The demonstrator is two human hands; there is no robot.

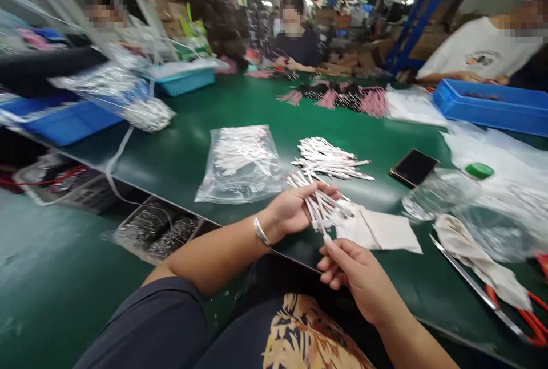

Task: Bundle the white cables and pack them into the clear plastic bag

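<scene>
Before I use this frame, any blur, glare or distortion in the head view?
Head view: left hand and right hand fairly clear; background soft, including the blue metal frame, whose lean suggests wide-angle distortion. Head view: highlights on the clear plastic bag, pale sheen on the green tabletop beside the loose pile of white cords.

Left hand cradles a loose bundle of white strips, right hand pinching a single strip just below. Beyond them on the green bench, a white pile lies beside a filled clear bag, phone and bottle off to the right.
</scene>
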